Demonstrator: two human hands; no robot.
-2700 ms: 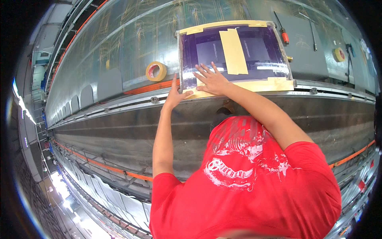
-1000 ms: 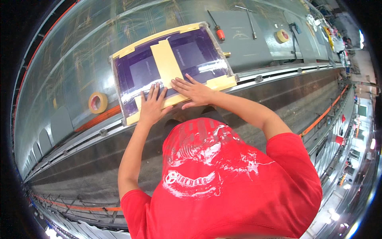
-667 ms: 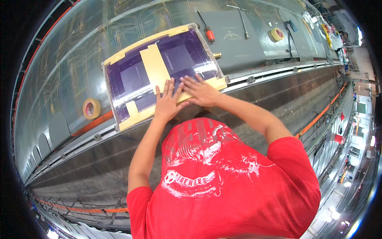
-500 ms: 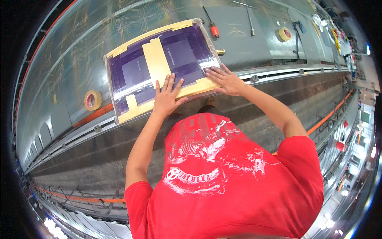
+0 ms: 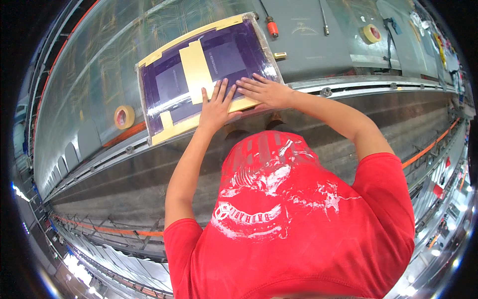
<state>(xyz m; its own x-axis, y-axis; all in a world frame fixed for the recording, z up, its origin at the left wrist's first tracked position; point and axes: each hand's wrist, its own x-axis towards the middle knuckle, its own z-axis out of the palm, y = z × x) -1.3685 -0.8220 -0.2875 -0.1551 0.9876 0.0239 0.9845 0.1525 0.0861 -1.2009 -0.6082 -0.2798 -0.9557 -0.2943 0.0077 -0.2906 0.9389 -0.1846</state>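
Observation:
A screen printing frame (image 5: 158,83) with dark purple mesh lies tilted on the long table. Cream masking tape runs along its far and near edges, and a wide cream strip (image 5: 195,65) crosses its middle. My left hand (image 5: 216,108) lies flat with fingers spread on the near part of the frame, its fingertips by the lower end of that strip. Close beside it, my right hand (image 5: 264,92) rests flat on the purple mesh, fingers stretched toward the left hand. Neither hand grips anything.
A tape roll (image 5: 124,117) sits left of the frame, another tape roll (image 5: 371,34) at the right. Beyond the frame's right side lie a red-handled screwdriver (image 5: 272,27) and a thin metal rod (image 5: 324,20). A metal rail (image 5: 348,88) runs along the table's near edge.
My right hand has slid left from the frame's near right corner onto the mesh, close to my left hand. The whole view has shifted slightly.

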